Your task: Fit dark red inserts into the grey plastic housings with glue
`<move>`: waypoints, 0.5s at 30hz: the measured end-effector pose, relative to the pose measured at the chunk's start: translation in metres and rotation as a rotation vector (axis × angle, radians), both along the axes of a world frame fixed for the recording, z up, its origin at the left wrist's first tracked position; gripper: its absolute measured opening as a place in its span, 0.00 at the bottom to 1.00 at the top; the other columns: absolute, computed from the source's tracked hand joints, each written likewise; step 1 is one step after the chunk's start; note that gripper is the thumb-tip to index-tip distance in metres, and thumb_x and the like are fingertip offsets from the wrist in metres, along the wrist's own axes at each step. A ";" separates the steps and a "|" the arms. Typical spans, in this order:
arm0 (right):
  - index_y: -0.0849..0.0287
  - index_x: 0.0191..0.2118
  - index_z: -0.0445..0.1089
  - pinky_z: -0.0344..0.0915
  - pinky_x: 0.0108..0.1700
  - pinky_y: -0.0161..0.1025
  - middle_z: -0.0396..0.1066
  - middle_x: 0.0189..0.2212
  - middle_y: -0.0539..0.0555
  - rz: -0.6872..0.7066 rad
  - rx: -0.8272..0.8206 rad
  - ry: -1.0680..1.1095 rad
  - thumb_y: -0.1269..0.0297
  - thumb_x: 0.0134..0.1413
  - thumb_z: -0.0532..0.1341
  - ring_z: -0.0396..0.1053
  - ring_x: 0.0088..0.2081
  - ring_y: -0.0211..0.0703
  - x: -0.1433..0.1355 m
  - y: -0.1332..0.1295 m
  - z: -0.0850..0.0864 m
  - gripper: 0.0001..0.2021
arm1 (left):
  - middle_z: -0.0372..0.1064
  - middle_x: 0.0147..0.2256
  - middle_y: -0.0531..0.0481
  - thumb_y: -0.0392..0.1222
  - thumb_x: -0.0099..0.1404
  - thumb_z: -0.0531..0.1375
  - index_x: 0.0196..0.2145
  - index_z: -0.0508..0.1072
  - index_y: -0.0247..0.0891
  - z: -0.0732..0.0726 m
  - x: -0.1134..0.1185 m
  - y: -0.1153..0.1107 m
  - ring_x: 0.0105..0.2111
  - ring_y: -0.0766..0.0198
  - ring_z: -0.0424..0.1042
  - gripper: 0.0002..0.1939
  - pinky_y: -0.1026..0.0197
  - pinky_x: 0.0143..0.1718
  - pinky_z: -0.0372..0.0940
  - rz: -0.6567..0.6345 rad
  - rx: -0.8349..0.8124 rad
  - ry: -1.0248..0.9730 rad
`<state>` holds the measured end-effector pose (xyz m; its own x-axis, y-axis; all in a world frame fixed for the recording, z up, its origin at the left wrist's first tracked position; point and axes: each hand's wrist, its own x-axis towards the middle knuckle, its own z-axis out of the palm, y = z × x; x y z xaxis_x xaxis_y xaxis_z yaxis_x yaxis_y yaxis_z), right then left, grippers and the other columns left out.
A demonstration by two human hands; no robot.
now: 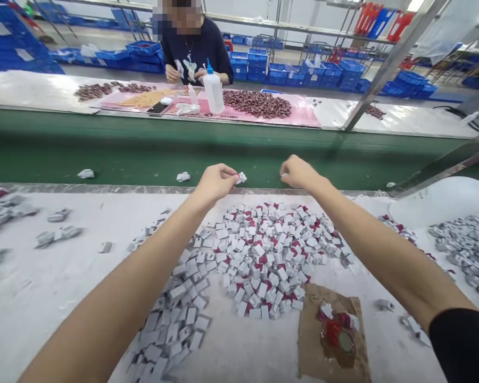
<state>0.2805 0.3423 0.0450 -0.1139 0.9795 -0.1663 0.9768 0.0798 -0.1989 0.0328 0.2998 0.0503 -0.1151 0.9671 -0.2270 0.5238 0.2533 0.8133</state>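
My left hand (219,181) is over the near edge of the green conveyor belt (143,154), its fingers pinched on a small white and magenta piece (241,177). Further right, also above the belt, my right hand (296,171) has its fingers curled together; anything between them is too small to make out. Below both hands a pile of small white and magenta pieces (263,250) covers the white table (231,346). Beside it at the left lie many grey-white blocks (175,314).
Brown cardboard (313,340) with red, wet-looking material lies in front. White scraps (183,176) rest on the belt. A white bag (443,197) and grey pieces (467,255) are at right. Across the belt a person (199,48) sits behind a bottle (213,93) and brown pieces (259,103).
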 end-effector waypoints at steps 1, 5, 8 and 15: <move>0.55 0.68 0.77 0.82 0.62 0.58 0.77 0.67 0.62 -0.036 -0.012 -0.017 0.53 0.79 0.71 0.81 0.61 0.56 0.023 -0.004 -0.003 0.21 | 0.84 0.50 0.43 0.43 0.80 0.71 0.55 0.82 0.35 -0.006 0.009 0.016 0.47 0.55 0.85 0.12 0.51 0.49 0.82 -0.009 -0.026 0.027; 0.55 0.68 0.77 0.83 0.62 0.58 0.78 0.67 0.61 -0.123 -0.046 0.013 0.53 0.79 0.71 0.81 0.61 0.56 0.072 -0.016 -0.021 0.21 | 0.79 0.62 0.39 0.51 0.82 0.70 0.65 0.79 0.38 -0.027 0.030 0.055 0.57 0.49 0.83 0.22 0.42 0.58 0.82 -0.029 -0.104 0.161; 0.56 0.68 0.77 0.83 0.61 0.59 0.78 0.66 0.61 -0.146 -0.032 0.092 0.52 0.79 0.72 0.81 0.60 0.56 0.075 -0.018 -0.025 0.21 | 0.79 0.62 0.40 0.51 0.82 0.70 0.65 0.80 0.39 -0.031 0.030 0.061 0.58 0.49 0.83 0.21 0.42 0.58 0.82 -0.030 -0.115 0.269; 0.58 0.47 0.89 0.82 0.53 0.48 0.87 0.58 0.61 -0.167 -0.003 0.248 0.65 0.70 0.74 0.85 0.49 0.54 0.111 -0.129 0.014 0.05 | 0.69 0.70 0.25 0.46 0.76 0.70 0.70 0.74 0.27 0.004 0.016 -0.007 0.58 0.41 0.80 0.31 0.35 0.66 0.74 -0.103 0.061 0.347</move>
